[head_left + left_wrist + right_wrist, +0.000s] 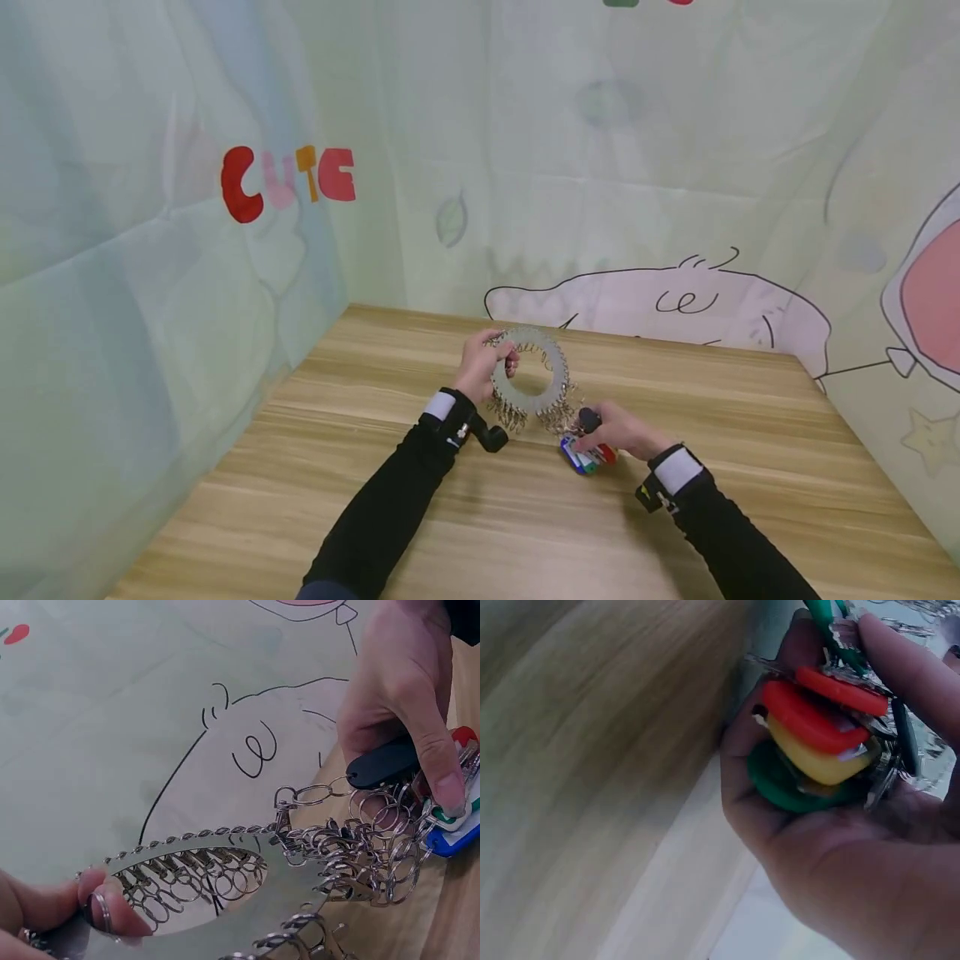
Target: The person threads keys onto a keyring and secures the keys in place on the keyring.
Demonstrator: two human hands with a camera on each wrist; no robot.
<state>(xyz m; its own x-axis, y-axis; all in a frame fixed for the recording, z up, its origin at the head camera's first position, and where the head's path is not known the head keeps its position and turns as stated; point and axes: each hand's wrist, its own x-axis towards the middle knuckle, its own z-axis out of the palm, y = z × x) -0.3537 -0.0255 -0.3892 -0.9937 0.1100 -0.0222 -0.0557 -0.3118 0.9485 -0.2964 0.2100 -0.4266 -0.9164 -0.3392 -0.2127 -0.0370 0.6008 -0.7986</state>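
A large flat metal ring (529, 403), its edge lined with small hooks and split rings (356, 855), stands tilted above the wooden table. My left hand (477, 364) grips its left side, fingertips through the centre hole. My right hand (626, 429) holds a bunch of key tags and keys beside the ring's lower right. In the right wrist view, red tags (810, 720), a yellow tag (821, 761) and a green tag (780, 780) lie stacked in the palm. The left wrist view also shows a blue tag (457, 836) and a black oval fob (384, 763), linked to a split ring.
The wood-grain table (330, 400) meets a printed cloth backdrop (420, 167) at its back and left edges. Black straps with small cameras, such as the left wrist camera (491, 437), sit on both wrists.
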